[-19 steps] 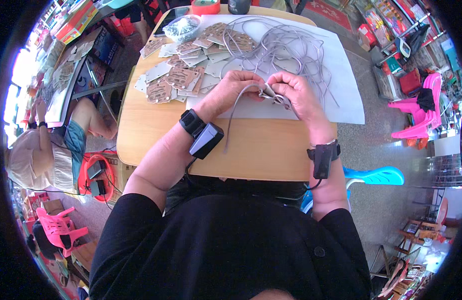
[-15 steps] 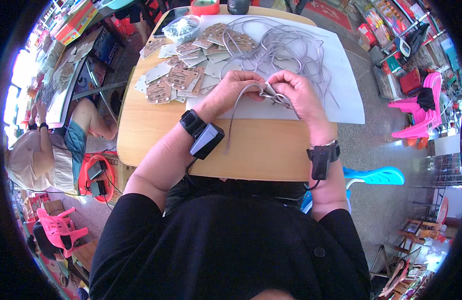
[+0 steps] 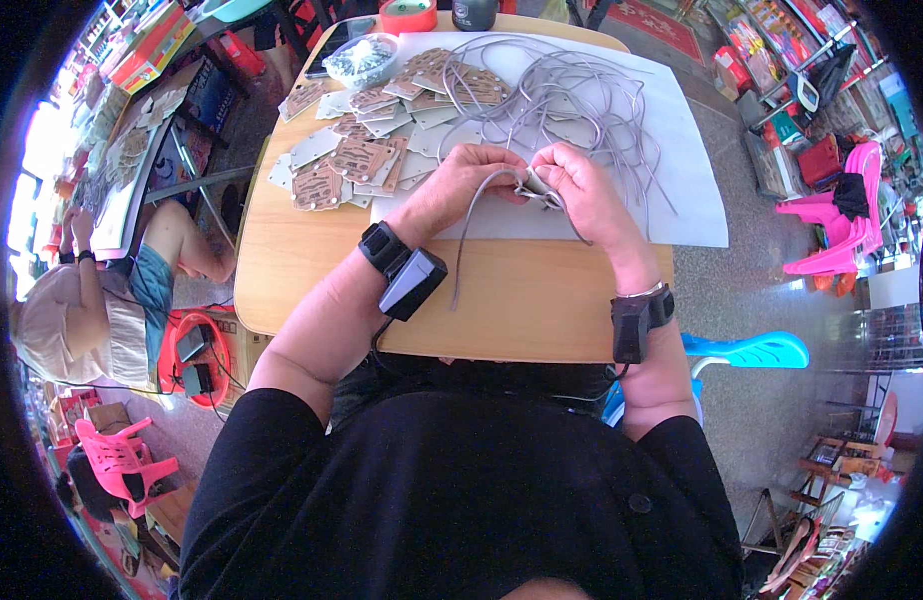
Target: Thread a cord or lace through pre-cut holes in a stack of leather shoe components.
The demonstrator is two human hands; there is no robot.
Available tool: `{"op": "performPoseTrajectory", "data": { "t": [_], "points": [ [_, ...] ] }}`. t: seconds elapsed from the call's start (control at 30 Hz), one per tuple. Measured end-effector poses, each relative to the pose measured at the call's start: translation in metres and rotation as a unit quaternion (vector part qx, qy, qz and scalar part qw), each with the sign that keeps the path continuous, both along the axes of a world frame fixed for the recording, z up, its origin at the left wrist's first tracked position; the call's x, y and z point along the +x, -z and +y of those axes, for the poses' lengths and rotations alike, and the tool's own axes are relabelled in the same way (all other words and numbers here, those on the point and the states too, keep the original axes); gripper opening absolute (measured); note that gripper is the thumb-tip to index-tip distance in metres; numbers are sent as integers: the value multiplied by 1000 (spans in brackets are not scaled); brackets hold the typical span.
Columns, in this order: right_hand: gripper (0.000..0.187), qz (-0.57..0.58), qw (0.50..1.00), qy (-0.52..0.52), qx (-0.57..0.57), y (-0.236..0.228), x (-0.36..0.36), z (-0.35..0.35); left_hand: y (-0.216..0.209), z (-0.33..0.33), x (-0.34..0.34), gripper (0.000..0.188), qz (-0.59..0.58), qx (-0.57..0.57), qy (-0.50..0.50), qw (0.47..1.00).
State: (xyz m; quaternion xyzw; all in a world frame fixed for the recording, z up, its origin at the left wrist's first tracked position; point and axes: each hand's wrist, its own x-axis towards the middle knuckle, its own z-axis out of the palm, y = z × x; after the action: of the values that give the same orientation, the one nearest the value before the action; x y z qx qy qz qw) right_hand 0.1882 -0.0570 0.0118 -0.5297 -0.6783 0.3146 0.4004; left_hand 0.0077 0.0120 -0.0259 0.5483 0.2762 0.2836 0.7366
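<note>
from here, the left hand [image 3: 482, 182] and right hand [image 3: 582, 190] each pinch the grey cord [image 3: 466, 222] between them, its loose tail hanging toward the wooden table's [image 3: 542, 315] near edge, closer to the left.

cord [image 3: 462, 245]: grey | cards [image 3: 317, 187]: brown, dark-patterned | sheet [image 3: 694, 200]: white | tabletop [image 3: 537, 310]: tan | shirt [image 3: 452, 490]: black | armchair [image 3: 117, 452]: pink

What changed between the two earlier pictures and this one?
The right hand has shifted slightly left, and its wrist strap sits a little further left and nearer the person. Nothing was visibly taken hold of or let go: both hands are still pinched at the cord. The left hand, the boards and the cord tangle stayed practically put.
</note>
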Motion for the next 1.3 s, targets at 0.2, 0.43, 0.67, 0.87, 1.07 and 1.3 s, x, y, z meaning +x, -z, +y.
{"op": "performPoseTrajectory", "data": {
  "t": [0.2,0.43,0.67,0.87,1.07,1.3],
  "points": [
    [11,44,998,-15,-30,-4,1,-1,-3,0,1,21,1,-15,-8,1000],
    [9,116,992,5,-48,1,6,3,-1,1,2,17,-37,-29,-14,999],
    [11,24,999,22,-7,4,2,3,-4,-1,0,17,-13,-13,-4,1000],
    [19,-2,1000,1,-4,5,2,3,-4,-1,1,18,10,-14,0,1000],
    [21,-55,998,10,12,4,0,3,-3,0,1,18,21,-7,0,1000],
    [17,88,996,2,11,-2,0,-2,-1,0,4,15,-40,-27,-11,999]
  ]
}}
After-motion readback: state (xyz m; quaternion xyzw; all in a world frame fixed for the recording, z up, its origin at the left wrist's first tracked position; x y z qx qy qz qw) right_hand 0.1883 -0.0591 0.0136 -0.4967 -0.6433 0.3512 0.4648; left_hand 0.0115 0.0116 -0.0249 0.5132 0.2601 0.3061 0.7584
